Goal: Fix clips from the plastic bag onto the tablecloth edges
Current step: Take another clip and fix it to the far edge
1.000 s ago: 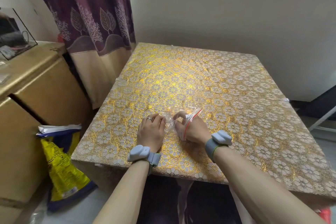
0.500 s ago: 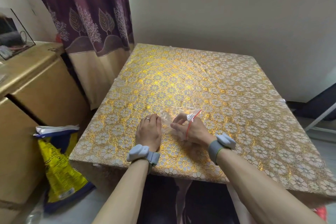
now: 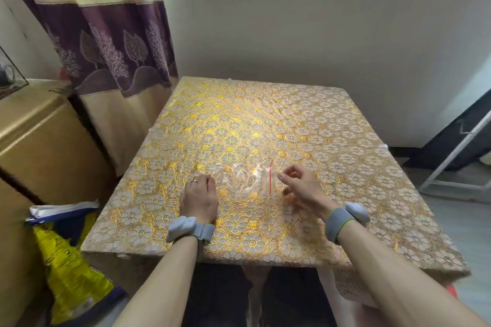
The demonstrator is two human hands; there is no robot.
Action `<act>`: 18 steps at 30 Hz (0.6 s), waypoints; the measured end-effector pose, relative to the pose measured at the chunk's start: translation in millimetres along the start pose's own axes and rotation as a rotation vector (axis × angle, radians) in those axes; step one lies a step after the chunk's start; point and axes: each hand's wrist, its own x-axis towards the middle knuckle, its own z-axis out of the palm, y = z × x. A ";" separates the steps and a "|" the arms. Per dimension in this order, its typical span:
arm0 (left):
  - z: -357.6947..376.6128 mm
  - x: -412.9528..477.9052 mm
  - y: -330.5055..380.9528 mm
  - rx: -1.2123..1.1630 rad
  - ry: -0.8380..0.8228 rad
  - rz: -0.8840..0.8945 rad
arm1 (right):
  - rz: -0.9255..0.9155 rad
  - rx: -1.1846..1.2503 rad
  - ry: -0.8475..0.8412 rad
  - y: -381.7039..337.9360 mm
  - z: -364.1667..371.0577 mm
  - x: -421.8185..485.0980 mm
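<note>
1 clear, crinkled plastic bag (image 3: 243, 180) with a red stripe lies between the curled left hand (image 3: 199, 198) and right hand (image 3: 301, 186); I cannot tell what either grips, or the bag's contents.

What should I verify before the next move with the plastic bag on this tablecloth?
1. Plastic bag lies flat on the tablecloth: ok.
2. Left hand steadies the bag's left end: cannot tell; its curled fingers are at the bag's edge.
3. Right hand holds a clip: cannot tell; its fingers are curled, but nothing shows clearly.
4. Right hand is outside the bag, beside the red zip line: ok.
5. Near tablecloth edge is unobstructed: ok.
</note>
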 end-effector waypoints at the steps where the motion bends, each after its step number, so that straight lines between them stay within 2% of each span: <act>1: 1.3 0.1 1.0 -0.019 -0.002 -0.010 | 0.019 0.020 0.025 2.0 -10.3 -2.1; 6: -3.7 15.5 13.8 -0.148 -0.024 -0.166 | 0.131 0.242 0.155 8.6 -50.4 -7.8; 8: -10.2 22.0 39.4 -0.152 -0.007 -0.099 | 0.170 0.447 0.199 7.0 -61.9 -10.7; 10: -13.6 26.2 62.0 -0.168 -0.012 0.031 | 0.197 0.630 0.167 -2.8 -61.6 -14.4; 13: -14.2 25.5 101.5 -0.289 -0.172 0.216 | 0.195 0.828 0.060 -18.3 -57.2 -22.1; 16: -15.0 21.6 136.6 -0.414 -0.382 0.260 | 0.196 0.937 -0.028 -27.7 -49.6 -27.5; 18: -14.0 19.8 152.2 -0.531 -0.454 0.248 | 0.199 0.968 -0.062 -28.1 -44.9 -27.8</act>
